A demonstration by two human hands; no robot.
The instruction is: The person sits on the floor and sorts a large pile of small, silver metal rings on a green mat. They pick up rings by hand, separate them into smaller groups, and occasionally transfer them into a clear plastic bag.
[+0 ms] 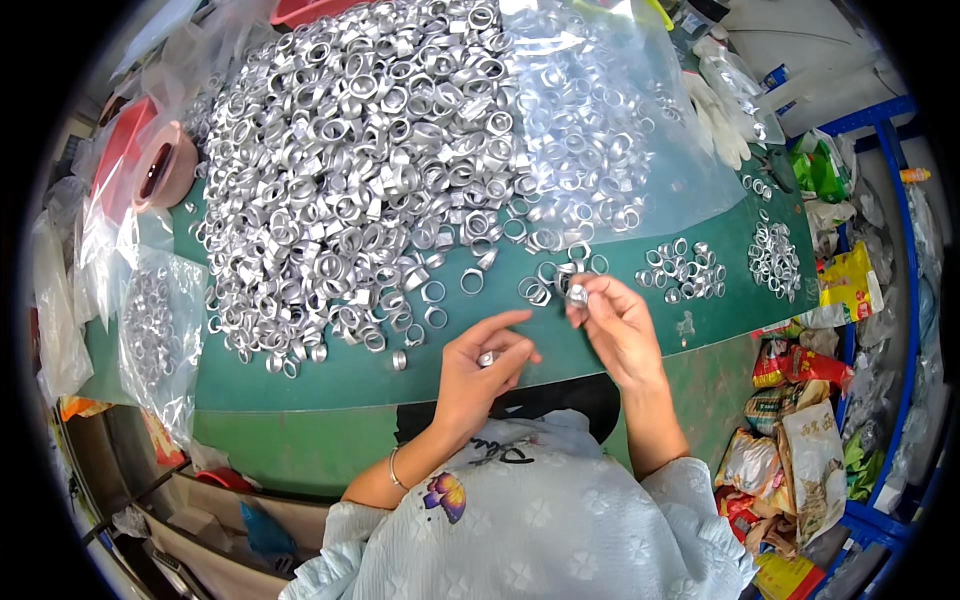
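Note:
A silver-coloured metal ring [487,359] rests in the curled fingers of my left hand [468,382], near the table's front edge. My right hand [625,335] pinches another metal ring [578,294] between thumb and fingertips, a little above the table. Just beyond it lie several loose rings [540,288]. A large heap of similar rings [340,170] spreads over the left and middle of the green table [300,392]. To the right of my right hand are two smaller groups, one of rings [683,270] and another of rings [774,262] farther right.
Clear plastic sheeting [690,195] covers rings at the back right. A bag of rings [152,320] hangs at the left edge, near a pink bowl [166,168] and a red tray [122,150]. White gloves [718,125] lie back right. Packets [812,465] and a blue rack [915,330] stand at right.

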